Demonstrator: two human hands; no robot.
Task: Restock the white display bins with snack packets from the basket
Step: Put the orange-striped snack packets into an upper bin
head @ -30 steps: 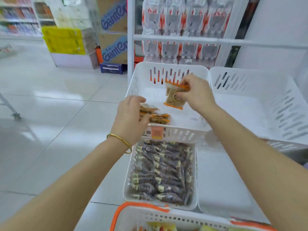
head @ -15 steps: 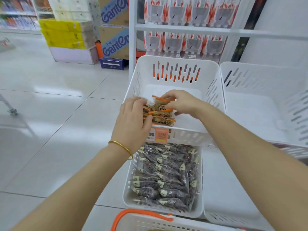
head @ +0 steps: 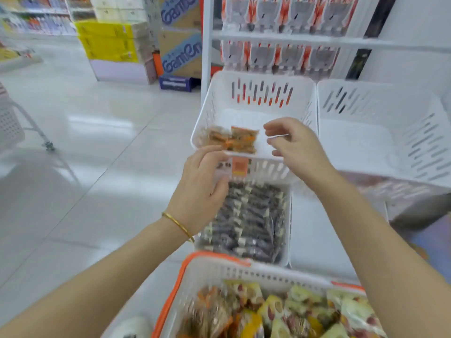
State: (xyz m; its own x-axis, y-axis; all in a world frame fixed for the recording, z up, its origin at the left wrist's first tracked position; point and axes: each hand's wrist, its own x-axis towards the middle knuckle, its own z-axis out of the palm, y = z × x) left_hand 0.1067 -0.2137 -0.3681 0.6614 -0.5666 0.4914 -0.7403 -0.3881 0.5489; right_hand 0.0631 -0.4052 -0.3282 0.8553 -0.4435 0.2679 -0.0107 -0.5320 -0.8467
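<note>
Orange-trimmed snack packets (head: 231, 140) lie in the front-left corner of the upper white bin (head: 222, 93). Our left hand (head: 200, 184) sits at its front rim and our right hand (head: 295, 147) above it, both loosely curled, holding nothing. We note the basket (head: 244, 272) below, full of mixed packets.

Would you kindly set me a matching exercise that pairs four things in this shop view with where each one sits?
Things:
1. orange-edged snack packets
2. dark snack packets with pale labels
3. yellow and red snack packets
4. thin gold bangle

Places:
A. around the left wrist
B. in the orange-rimmed white plastic basket
C. front left corner of the upper white slotted bin
D. filling the lower white bin

Pairs: 1-C, 2-D, 3-B, 4-A
</note>
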